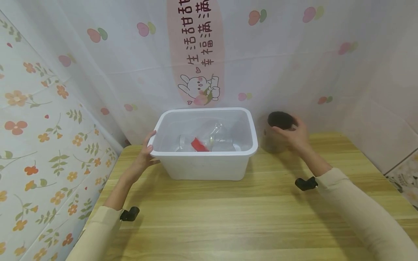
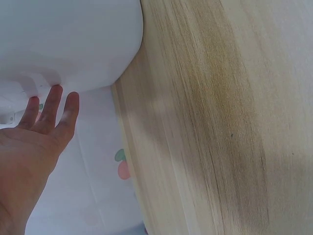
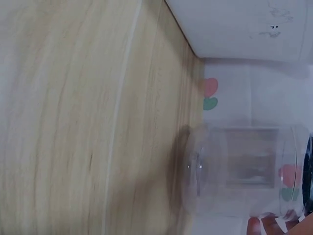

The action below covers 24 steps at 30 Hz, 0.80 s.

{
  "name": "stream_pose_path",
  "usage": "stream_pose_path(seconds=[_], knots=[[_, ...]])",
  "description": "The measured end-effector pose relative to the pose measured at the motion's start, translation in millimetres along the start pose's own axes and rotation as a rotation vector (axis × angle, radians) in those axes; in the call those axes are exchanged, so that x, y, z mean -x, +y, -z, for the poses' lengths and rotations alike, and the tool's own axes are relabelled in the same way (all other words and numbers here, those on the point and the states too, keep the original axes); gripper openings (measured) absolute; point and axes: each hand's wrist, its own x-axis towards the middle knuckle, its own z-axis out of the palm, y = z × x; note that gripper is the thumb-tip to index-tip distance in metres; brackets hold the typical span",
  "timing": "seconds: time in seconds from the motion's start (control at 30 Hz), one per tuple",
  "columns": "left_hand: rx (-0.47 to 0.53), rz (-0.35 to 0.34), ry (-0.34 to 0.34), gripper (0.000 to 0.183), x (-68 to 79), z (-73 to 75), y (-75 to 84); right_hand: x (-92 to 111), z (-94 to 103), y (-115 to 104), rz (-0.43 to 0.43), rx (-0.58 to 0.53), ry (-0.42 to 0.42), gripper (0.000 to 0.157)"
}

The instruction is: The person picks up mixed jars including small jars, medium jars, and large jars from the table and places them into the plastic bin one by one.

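A white plastic bin [image 1: 209, 166] stands at the back of the table. On its left rim rests my left hand [image 1: 144, 155], gripping with some fingertips over the edge and others below it; in the left wrist view, three fingers [image 2: 49, 110] reach up to the bin's side. Right of the bin, my right hand [image 1: 294, 136] grips a clear plastic jar [image 3: 244, 171] around its top, by the black lid [image 1: 280, 120]. The jar is upright, its base close to the tabletop. Inside the bin lie clear plastic containers [image 1: 223, 143] and a red piece [image 1: 198, 145].
The wooden table [image 1: 209, 217] reaches back to a white printed curtain [image 1: 130, 65]. A flowered cloth [image 1: 49, 145] hangs on the left. Small black devices [image 1: 130, 214] sit at both wrists.
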Motion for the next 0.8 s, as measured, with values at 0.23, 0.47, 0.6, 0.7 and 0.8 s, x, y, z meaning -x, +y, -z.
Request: stream_pose_path(seconds=[0.23, 0.47, 0.6, 0.7, 0.8], knots=[[-0.002, 0.009, 0.015, 0.065, -0.4, -0.3, 0.2, 5, 6.6, 0, 0.062, 0.019, 0.011, 0.079], [-0.002, 0.022, 0.031, 0.065, -0.2, -0.2, -0.6, 11, 13.3, -2, 0.054, 0.051, 0.011, 0.081], [-0.002, 0.029, 0.036, 0.065, -0.1, -0.3, -0.5, 14, 17.3, -3, 0.053, 0.051, 0.004, 0.082], [0.0, 0.033, 0.04, 0.065, -0.5, -0.5, -0.2, 15, 19.7, -2, 0.057, 0.043, -0.002, 0.082], [-0.001, 0.032, 0.037, 0.065, -0.7, -0.7, 0.1, 17, 21.2, -1, 0.06, 0.039, -0.004, 0.08]])
